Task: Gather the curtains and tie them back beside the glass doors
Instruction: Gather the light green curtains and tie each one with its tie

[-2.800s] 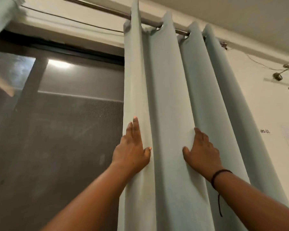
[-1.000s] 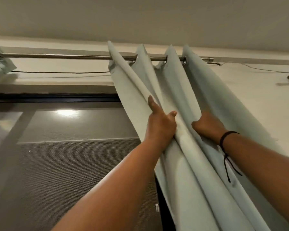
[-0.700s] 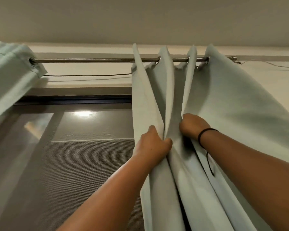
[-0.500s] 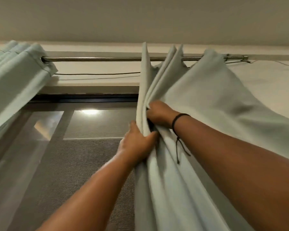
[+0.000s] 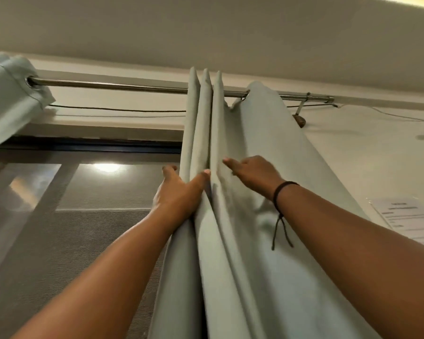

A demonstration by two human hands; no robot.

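The pale green right curtain (image 5: 262, 138) hangs from the metal rod (image 5: 113, 85), with three pleats bunched tightly together at its left side. My left hand (image 5: 179, 192) grips those bunched pleats, thumb across the front and fingers round the left edge. Just right of the pleats, my right hand (image 5: 252, 172) lies on the fabric with its fingers stretched leftward; a black cord circles its wrist. A second pale green curtain (image 5: 8, 99) is gathered at the rod's far left. The dark glass door (image 5: 88, 192) shows between the two.
The rod ends at a bracket (image 5: 301, 111) on the white wall to the right. A thin cable (image 5: 118, 109) runs along the wall under the rod. A paper notice (image 5: 406, 216) is stuck on the wall at the right. The ceiling is close above.
The pleats have been pushed into a tighter, straighter bundle. My right hand has let go of the fold and now lies flat on the fabric. My left hand still holds the pleats.
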